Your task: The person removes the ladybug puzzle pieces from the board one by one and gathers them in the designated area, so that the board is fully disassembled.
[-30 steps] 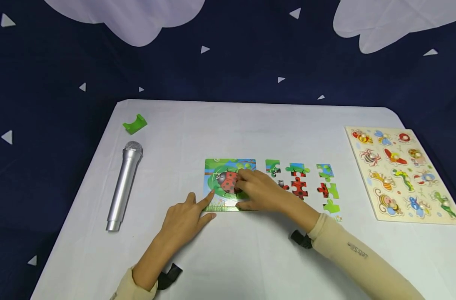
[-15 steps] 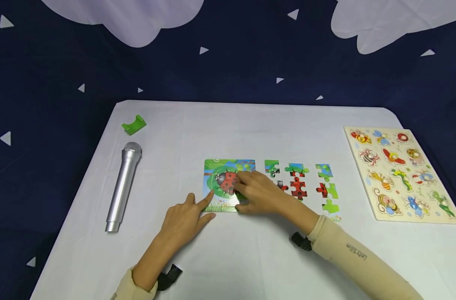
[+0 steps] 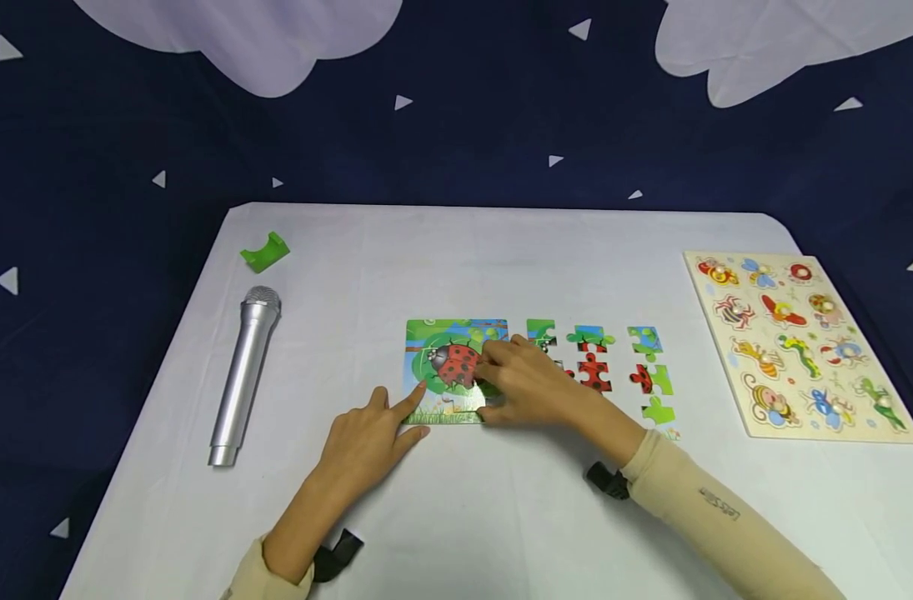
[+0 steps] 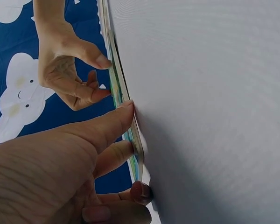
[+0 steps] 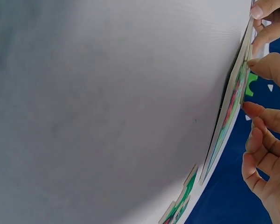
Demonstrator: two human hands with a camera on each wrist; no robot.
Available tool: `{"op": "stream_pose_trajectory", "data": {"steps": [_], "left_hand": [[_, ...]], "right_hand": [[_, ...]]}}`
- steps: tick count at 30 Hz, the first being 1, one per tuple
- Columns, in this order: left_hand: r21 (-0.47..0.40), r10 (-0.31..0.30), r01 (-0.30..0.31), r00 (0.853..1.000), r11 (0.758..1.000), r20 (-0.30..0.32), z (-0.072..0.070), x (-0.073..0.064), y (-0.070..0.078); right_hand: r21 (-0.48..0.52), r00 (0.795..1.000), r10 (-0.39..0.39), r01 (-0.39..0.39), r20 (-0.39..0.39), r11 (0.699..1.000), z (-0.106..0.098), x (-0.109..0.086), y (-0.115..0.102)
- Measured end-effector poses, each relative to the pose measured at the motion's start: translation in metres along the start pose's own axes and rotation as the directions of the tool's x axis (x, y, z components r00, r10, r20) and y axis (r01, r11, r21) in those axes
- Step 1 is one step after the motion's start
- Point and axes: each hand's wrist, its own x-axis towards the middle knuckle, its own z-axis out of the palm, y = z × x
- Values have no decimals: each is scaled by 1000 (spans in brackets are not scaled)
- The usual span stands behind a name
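Observation:
A jigsaw board with a red ladybug picture lies mid-table in the head view. My left hand is at its left side, index finger extended onto the picture and thumb by the near left corner. My right hand covers the board's right side with bent fingers. In the right wrist view its thumb and a fingertip grip opposite ends of a thin jigsaw piece, close over the board; the piece's face is mostly hidden. Just right of this hand lie loose jigsaw pieces, some partly covered by the hand.
A silver toy microphone lies at the left, with a green curved stand beyond it. On the right is a wooden peg puzzle with insect pictures. A white cloth covers the table.
The right hand has shifted slightly right over the board, covering more of the nearest loose pieces. The left hand keeps its place on the board. The head view has drifted a little.

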Motion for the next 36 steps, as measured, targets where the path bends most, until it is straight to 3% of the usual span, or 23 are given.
{"op": "stream_pose_trajectory", "data": {"steps": [7, 16, 27, 36], "left_hand": [[-9, -2, 2, 1000, 1000, -1, 1, 1, 1], [-7, -12, 12, 1000, 1000, 8, 1, 0, -1], [-7, 12, -12, 1000, 1000, -18, 1, 0, -1], [-3, 19, -19, 999, 1000, -37, 0, -1, 0]], "right_hand": [[36, 1000, -2, 3, -14, 999, -5, -12, 3], [114, 997, 74, -72, -17, 991, -16, -53, 14], [77, 990, 106, -99, -97, 992, -27, -102, 24], [30, 979, 166, -163, -116, 986, -32, -142, 31]]}}
